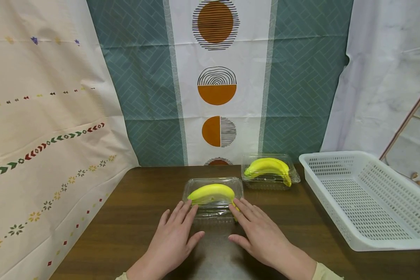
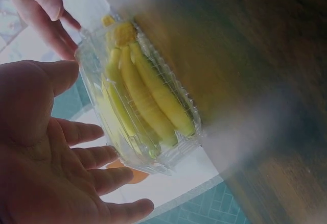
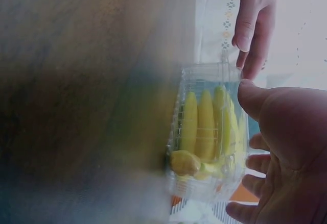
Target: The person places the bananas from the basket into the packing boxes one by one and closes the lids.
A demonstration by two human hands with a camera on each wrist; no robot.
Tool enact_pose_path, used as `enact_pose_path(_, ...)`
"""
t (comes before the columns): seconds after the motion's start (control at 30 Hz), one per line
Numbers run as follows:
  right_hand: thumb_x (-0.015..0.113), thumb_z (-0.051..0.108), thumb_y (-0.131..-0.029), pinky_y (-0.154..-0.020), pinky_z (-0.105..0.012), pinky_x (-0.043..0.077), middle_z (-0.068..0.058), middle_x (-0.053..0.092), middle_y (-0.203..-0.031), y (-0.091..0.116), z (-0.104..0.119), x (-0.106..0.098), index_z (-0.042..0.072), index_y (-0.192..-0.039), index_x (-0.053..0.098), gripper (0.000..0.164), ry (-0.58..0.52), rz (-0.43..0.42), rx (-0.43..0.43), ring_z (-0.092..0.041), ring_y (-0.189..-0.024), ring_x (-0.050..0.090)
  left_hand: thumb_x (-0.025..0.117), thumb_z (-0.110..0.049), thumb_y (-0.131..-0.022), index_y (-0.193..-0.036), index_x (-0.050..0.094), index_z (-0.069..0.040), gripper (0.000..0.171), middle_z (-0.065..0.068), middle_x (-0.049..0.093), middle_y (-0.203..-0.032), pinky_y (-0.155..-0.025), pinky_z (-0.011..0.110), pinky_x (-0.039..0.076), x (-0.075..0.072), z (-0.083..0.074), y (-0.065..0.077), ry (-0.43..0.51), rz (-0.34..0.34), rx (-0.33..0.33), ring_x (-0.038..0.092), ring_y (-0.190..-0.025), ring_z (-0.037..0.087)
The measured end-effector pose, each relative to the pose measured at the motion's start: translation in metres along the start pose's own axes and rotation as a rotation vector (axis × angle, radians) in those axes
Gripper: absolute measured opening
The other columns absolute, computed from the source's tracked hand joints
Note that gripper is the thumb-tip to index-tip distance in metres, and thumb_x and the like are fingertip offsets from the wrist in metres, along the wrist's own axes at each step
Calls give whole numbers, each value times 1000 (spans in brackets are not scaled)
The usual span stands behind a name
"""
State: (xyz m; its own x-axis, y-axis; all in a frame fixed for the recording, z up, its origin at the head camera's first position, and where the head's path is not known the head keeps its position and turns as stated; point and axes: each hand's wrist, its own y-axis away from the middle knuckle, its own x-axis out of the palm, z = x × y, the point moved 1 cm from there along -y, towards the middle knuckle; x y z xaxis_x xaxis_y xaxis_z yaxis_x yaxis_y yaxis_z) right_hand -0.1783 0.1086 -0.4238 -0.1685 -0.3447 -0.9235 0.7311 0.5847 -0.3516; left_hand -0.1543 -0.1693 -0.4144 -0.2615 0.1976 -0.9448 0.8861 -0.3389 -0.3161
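Note:
A clear plastic clamshell box [image 1: 238,182] stands on the table with its lid down, holding a bunch of yellow bananas [image 1: 212,191]. My left hand [image 1: 173,242] reaches to its near left edge, fingers nearly straight and thumb spread. On the near right edge lie the fingertips of my right hand [image 1: 262,237], likewise extended. Both wrist views show the palms facing the box, fingers along its lid and nothing gripped. The banana stem [image 3: 185,163] shows through the plastic in the right wrist view.
Behind and right of it stands a second clear box [image 1: 295,177] with bananas [image 1: 268,167] inside. A white perforated basket [image 1: 336,221] sits at the right of the dark wooden table [image 1: 126,217]. Patterned cloths [image 1: 143,77] hang at the back and left.

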Motion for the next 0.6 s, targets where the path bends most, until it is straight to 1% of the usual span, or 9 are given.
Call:
enact_pose_path(0.27,75,48,-105,-125,-59,38,-17,45,-171,-3,-2,2,5,-166,50,79,9,-13,-6,-40,-160,39,73,-50,-106,-162,56,-7,72,17,47,-170,-120,73,35,2,1,-3,1,-8,4,42,-157,43)
enact_pose_path(0.6,75,47,-106,-126,-59,37,-19,46,-170,-9,-6,2,3,-166,49,79,12,-3,-8,-41,-160,39,73,-49,-106,-160,58,-6,71,18,50,-168,-119,72,37,5,3,-9,-19,-26,11,45,-155,42)
